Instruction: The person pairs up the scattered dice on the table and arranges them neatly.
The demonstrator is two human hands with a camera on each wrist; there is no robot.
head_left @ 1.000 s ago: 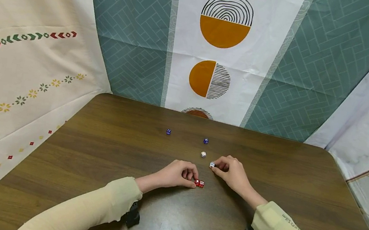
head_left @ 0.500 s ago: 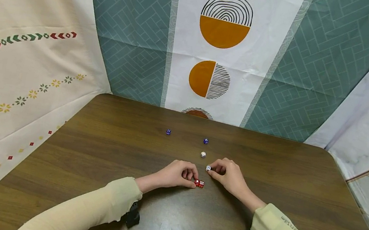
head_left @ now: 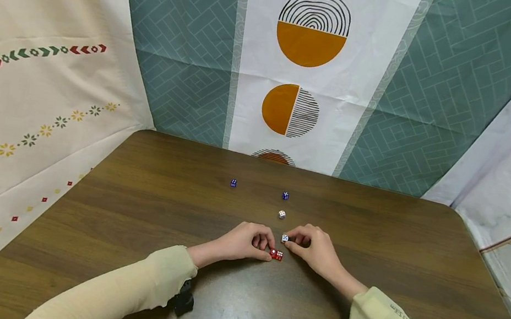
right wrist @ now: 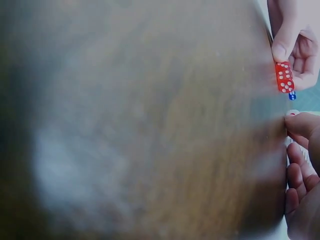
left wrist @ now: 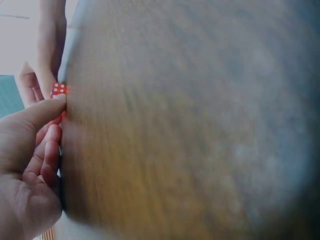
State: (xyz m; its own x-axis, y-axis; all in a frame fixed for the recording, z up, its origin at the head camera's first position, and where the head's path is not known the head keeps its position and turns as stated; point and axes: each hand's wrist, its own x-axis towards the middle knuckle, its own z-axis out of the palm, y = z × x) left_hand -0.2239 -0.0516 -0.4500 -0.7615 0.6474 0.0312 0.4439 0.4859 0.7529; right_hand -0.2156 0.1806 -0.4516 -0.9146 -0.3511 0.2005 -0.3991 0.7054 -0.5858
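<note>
"What carries all this?"

"A brown wooden table [head_left: 169, 196], smooth and slightly glossy, so I'd expect small hard things to slide on it easily."

"And the hands?"

"The left hand [head_left: 242, 242] has its thumb and fingers drawn in on the left red die [head_left: 273, 253], leaving a gap no wider than the die. The right hand [head_left: 319, 250] pinches the held white die [head_left: 285, 238] just as narrowly. That die is near the red pair, on its far side; whether it touches the wood I can't tell."

"The other dice?"

"The right red die [head_left: 279, 256] sits against the left one. Beyond are the loose white die [head_left: 282, 215] and, farther back, the right blue die [head_left: 285, 195], with the left blue die [head_left: 234, 183] well apart from it."

"How would one handle?"

"Very light and stiff, probably hard plastic: not fragile, but slick. A careless nudge could skid the red pair apart. I'd take opposite side faces between thumb and fingertip, squarely, keeping off the corners."

"Anything smaller?"

"The pips [right wrist: 286, 86]; too slight, I'd judge, to give any grip."
</note>
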